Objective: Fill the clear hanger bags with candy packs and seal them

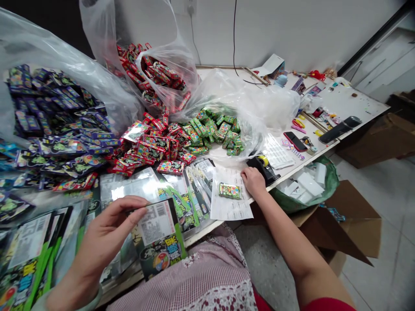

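The left hand (105, 233), at the near left, is closed in a pinch between thumb and fingers on the upper edge of a black-and-green printed packet (158, 244), which hangs tilted over the near table edge with its white label panel showing. The right hand (254, 181), farther right, lies low with fingers bent at the right edge of a label sheet (231, 211); whether it grips anything cannot be told. On that sheet, just left of the fingers, lies a small green pack (230, 191). A black tape dispenser (266, 172) with a yellow core stands just beyond the right hand.

Left of the sheet, similar packets (184, 207) lie overlapping along the near edge. Beyond them are loose red boxes (152, 147), with green boxes (210, 131) to their right in a clear bag and dark purple boxes (55, 108) to their left. To the far right, a second printed sheet (279, 153) and a phone (295, 141) rest on the table (366, 101). Below the table's right edge are a green sack (285, 201) of white pieces and an open carton (359, 216).
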A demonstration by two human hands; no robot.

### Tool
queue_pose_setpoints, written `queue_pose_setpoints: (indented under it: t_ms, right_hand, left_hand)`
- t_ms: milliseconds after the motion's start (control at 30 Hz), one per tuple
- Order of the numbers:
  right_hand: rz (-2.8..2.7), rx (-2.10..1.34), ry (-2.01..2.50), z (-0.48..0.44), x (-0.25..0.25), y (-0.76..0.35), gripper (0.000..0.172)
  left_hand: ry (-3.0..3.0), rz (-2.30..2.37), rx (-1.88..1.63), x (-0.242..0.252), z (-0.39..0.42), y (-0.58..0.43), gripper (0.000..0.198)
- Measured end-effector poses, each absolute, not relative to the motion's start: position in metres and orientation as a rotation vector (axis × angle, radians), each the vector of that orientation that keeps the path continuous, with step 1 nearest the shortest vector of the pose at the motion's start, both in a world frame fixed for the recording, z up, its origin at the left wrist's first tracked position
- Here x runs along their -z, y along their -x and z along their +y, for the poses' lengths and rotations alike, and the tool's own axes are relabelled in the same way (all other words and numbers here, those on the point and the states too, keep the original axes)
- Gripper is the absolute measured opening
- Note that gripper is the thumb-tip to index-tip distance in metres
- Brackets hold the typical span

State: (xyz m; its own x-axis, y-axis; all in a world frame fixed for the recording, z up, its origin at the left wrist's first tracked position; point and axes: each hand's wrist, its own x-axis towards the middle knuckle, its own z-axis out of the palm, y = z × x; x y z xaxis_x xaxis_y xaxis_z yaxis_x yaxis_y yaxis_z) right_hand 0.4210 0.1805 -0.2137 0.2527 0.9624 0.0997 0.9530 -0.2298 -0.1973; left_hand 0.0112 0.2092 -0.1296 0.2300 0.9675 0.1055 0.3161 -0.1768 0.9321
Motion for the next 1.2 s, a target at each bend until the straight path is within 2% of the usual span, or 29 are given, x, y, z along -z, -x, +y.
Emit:
queue_pose_setpoints:
  t_ms: [467,600,733,833,1200]
  right_hand:
    - [-1.493,-0.275,2.032,0.163,0.210,-0.428,0.009]
    - [-1.512,-0.397,1.831,0.169,0.168,-0.392,0.013]
    - [-1.786,-0.936,1.297,0.181,0.104,-0.315,0.011]
    - [-1.922,-1.120,1.117,0.194,0.072,-0.261,0.009]
    - [-2.151,-1.176,1.278,0.226,0.078,-0.216,0.009]
  left_hand:
    - [-1.726,1.129,-0.999,0.140,0.211,-0.017,0.016]
    - [-1.751,1.101,-0.985,0.139,0.209,-0.022,0.013]
    - [-1.776,1.007,-0.967,0.136,0.205,-0.029,0.010]
    - [-1.766,0.948,-0.964,0.135,0.202,-0.031,0.007]
    - [-1.673,0.887,-1.017,0.138,0.199,-0.026,0.008]
